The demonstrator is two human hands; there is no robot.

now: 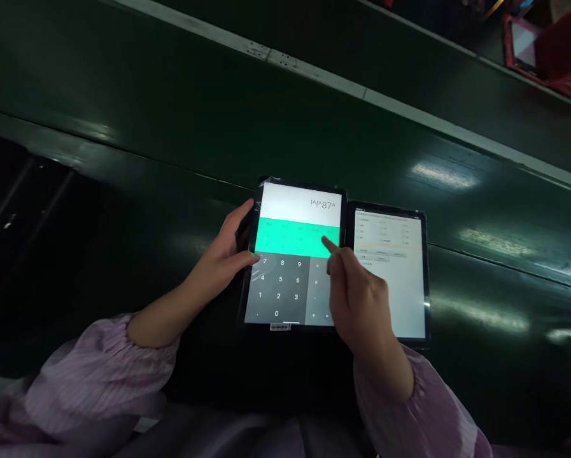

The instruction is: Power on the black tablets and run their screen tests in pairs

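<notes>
A tablet (289, 289) shows a calculator with a white display strip, a bright green function panel and grey number keys. My left hand (225, 251) grips its left edge, the thumb over the front beside the 7 key and the other fingers along the side, partly hidden. My right hand (359, 292) holds nothing; its index finger is stretched out to the green panel, the rest curled. Whether that fingertip presses the glass I cannot tell. Right beside it, partly behind my right hand, a second tablet (409, 286) shows a pale page with checkbox rows and grey buttons.
A dark green work surface (180, 108) stretches across the view, crossed by a pale strip (314, 67). Red bins (564, 57) stand at the upper right. Dark rails (13, 191) show at the left. Light glares off the surface on the right.
</notes>
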